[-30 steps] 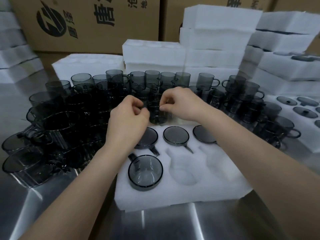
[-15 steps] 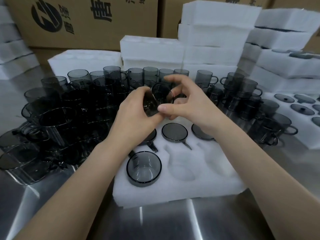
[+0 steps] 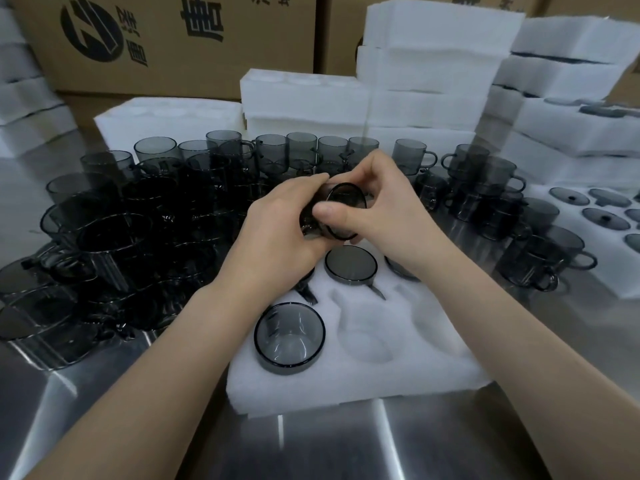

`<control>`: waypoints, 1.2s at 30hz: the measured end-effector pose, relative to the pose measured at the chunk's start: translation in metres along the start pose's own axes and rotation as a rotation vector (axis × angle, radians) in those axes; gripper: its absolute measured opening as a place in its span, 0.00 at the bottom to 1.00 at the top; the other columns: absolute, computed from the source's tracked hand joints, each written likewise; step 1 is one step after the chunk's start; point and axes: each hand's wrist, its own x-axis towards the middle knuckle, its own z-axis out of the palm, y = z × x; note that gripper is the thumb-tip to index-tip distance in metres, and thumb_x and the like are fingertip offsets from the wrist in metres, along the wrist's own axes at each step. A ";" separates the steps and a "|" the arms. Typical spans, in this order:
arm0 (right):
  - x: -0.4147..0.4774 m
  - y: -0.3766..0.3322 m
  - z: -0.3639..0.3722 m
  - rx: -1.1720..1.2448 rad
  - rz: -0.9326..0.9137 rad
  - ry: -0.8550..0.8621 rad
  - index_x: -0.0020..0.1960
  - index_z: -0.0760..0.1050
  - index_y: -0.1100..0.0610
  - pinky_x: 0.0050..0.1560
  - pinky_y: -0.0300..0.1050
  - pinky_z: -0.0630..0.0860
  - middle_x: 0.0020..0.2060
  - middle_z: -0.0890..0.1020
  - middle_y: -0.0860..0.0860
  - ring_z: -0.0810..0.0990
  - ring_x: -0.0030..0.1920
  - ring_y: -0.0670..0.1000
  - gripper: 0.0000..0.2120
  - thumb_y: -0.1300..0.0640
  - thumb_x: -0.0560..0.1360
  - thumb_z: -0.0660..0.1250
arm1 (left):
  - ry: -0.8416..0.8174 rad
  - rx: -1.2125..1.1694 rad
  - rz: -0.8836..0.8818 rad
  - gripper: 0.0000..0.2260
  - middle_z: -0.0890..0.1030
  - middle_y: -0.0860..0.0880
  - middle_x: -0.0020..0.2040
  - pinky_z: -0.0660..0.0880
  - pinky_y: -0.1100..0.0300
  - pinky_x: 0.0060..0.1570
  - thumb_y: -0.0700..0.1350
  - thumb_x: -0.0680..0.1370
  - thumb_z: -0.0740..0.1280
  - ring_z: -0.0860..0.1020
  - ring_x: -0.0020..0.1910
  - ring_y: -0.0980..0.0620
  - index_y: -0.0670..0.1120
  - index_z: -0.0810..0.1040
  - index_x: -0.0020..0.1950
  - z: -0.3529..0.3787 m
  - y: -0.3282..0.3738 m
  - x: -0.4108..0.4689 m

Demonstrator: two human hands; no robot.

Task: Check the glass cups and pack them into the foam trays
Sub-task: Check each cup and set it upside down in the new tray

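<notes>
Both hands meet above the far part of a white foam tray (image 3: 415, 372) that lies at the middle of the near edge of the brushed steel bench (image 3: 346, 445). Between them they hold one smoky grey glass cup (image 3: 343, 216), tipped on its side with its round mouth turned toward the camera, clear of the tray. The left hand (image 3: 280, 223) wraps its curled fingers round the cup's body from the left. The right hand (image 3: 391, 216) pinches the rim, thumb on the near side and fingers over the top. In the tray's near-left pocket a grey glass cup with its mouth up (image 3: 289, 336) sits upright, and a grey cup in the far middle pocket (image 3: 350, 263) shows a flat round face. More cups in the far row are partly hidden under the hands. A crowd of loose dark glass cups with handles (image 3: 138, 237) covers the left side and far part of the bench. At the right edge a second foam tray (image 3: 606, 282) holds grey cups in its pockets. Stacked white foam blocks (image 3: 415, 81) stand along the far edge, with brown cardboard boxes (image 3: 173, 39) behind them.
</notes>
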 end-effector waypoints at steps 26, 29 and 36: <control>0.004 0.006 -0.009 0.251 0.070 -0.227 0.57 0.73 0.52 0.39 0.49 0.78 0.52 0.81 0.55 0.77 0.41 0.58 0.23 0.61 0.65 0.75 | 0.037 -0.249 -0.227 0.19 0.82 0.64 0.41 0.69 0.77 0.42 0.56 0.61 0.76 0.78 0.43 0.69 0.59 0.79 0.51 -0.003 -0.003 -0.002; 0.000 0.004 -0.004 0.146 0.047 -0.174 0.52 0.70 0.49 0.48 0.62 0.79 0.53 0.79 0.57 0.77 0.43 0.56 0.25 0.55 0.61 0.79 | -0.003 -0.157 -0.220 0.22 0.82 0.63 0.41 0.69 0.77 0.41 0.57 0.62 0.72 0.78 0.44 0.68 0.57 0.79 0.55 -0.002 -0.003 -0.002; 0.001 0.003 0.001 0.011 -0.006 -0.001 0.44 0.69 0.52 0.32 0.41 0.73 0.35 0.76 0.48 0.74 0.32 0.45 0.13 0.44 0.74 0.67 | -0.068 -0.013 -0.142 0.27 0.81 0.62 0.45 0.78 0.51 0.47 0.68 0.59 0.68 0.80 0.46 0.56 0.62 0.69 0.55 -0.003 0.008 -0.005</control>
